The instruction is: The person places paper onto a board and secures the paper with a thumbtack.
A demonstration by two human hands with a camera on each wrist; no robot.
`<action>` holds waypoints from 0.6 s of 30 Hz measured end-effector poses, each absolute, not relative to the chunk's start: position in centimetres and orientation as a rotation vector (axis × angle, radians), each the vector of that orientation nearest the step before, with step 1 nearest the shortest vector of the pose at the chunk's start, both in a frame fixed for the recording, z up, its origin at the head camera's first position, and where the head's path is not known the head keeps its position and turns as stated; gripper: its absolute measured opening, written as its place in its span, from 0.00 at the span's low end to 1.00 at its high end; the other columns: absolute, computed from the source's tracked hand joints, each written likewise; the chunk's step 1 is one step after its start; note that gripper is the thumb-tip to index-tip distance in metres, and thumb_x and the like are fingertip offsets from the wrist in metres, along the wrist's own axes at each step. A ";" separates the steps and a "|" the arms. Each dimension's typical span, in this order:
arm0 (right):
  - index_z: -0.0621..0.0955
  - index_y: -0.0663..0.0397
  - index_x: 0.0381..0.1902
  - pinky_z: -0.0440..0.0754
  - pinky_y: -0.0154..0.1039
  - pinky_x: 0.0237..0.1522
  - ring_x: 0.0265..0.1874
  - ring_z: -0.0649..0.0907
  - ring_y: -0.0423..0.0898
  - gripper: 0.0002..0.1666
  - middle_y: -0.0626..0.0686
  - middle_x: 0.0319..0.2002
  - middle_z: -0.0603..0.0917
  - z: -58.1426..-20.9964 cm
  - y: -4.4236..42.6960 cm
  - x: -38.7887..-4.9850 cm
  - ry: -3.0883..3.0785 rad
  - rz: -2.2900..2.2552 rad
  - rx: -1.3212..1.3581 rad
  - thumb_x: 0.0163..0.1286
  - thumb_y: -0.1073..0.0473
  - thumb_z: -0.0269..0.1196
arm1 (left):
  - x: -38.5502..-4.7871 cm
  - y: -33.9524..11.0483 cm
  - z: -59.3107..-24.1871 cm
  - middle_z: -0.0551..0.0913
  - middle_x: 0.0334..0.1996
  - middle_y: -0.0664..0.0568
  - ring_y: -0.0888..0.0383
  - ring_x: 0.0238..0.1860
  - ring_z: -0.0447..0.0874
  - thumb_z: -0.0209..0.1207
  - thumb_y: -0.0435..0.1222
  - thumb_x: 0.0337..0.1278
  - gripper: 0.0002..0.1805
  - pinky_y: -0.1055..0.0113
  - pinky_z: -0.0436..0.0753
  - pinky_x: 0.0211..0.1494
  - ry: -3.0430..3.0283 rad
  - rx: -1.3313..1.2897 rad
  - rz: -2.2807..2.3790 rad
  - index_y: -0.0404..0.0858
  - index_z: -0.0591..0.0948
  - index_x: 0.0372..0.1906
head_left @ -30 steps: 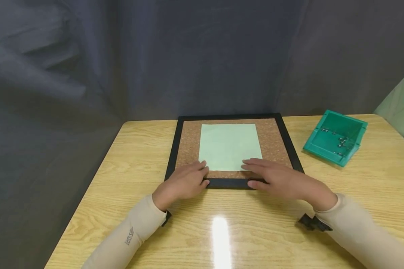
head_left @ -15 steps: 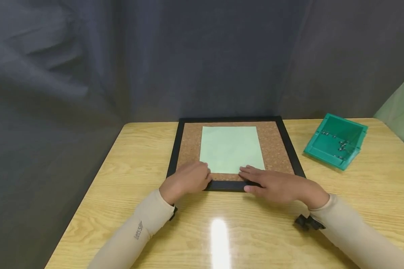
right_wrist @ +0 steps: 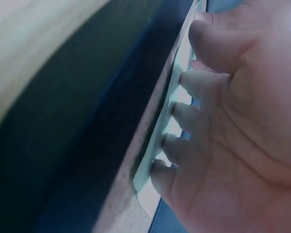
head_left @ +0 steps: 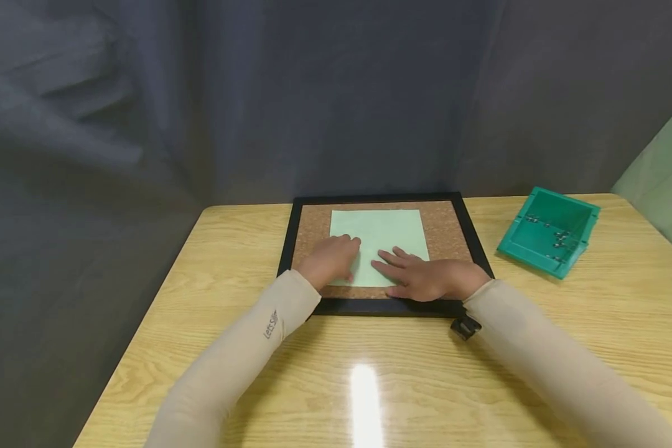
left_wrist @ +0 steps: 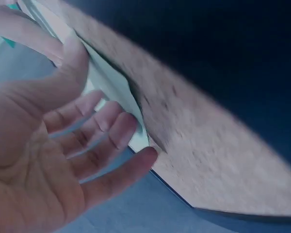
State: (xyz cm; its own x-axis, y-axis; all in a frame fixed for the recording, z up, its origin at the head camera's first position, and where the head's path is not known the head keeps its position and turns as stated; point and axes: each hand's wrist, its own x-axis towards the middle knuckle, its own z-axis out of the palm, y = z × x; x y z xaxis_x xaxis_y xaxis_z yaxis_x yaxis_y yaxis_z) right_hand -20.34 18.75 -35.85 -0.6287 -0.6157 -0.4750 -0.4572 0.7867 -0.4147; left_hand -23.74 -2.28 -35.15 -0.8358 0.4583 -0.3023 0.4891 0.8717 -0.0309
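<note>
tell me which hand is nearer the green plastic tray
The right hand, at the lower right of the pale green paper sheet; the left hand, at the sheet's left, is farther from the tray.

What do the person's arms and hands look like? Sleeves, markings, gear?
Long beige sleeves, left sleeve and right sleeve. Dark lettering on the left one starts "Lets"; rest unclear. Small black device by the right cuff. No gloves on left hand or right hand.
</note>
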 end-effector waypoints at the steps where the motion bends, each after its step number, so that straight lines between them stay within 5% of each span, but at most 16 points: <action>1: 0.43 0.37 0.81 0.42 0.67 0.76 0.80 0.34 0.58 0.41 0.49 0.82 0.34 -35.9 18.6 -20.6 2.359 -0.336 -0.775 0.80 0.40 0.45 | -24.1 -2.3 -35.2 0.74 0.66 0.46 0.47 0.66 0.74 0.73 0.46 0.50 0.44 0.56 0.77 0.67 2.749 0.692 -0.146 0.41 0.67 0.72; 10: 0.40 0.43 0.82 0.45 0.65 0.77 0.80 0.38 0.59 0.44 0.53 0.82 0.34 -35.6 16.6 -22.7 2.447 -0.070 -0.764 0.79 0.37 0.44 | -27.4 -3.0 -34.7 0.36 0.82 0.49 0.46 0.82 0.33 0.74 0.51 0.46 0.63 0.46 0.48 0.82 2.548 0.560 0.051 0.50 0.45 0.82; 18: 0.32 0.32 0.80 0.34 0.66 0.77 0.80 0.30 0.54 0.51 0.46 0.80 0.24 -36.0 14.9 -25.1 2.418 0.012 -0.604 0.72 0.24 0.40 | -28.9 -2.6 -34.2 0.24 0.81 0.51 0.49 0.81 0.22 0.74 0.62 0.37 0.74 0.38 0.46 0.80 2.450 0.483 -0.040 0.57 0.33 0.80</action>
State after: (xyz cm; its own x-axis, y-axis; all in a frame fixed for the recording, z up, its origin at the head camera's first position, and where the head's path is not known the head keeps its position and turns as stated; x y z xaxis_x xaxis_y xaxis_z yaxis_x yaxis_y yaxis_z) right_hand -25.05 14.92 -35.98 -0.6911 -0.4194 -0.5886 -0.4253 0.8945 -0.1380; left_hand -28.87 -2.60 -34.23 -0.7323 0.3317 -0.5947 0.3510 0.9322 0.0877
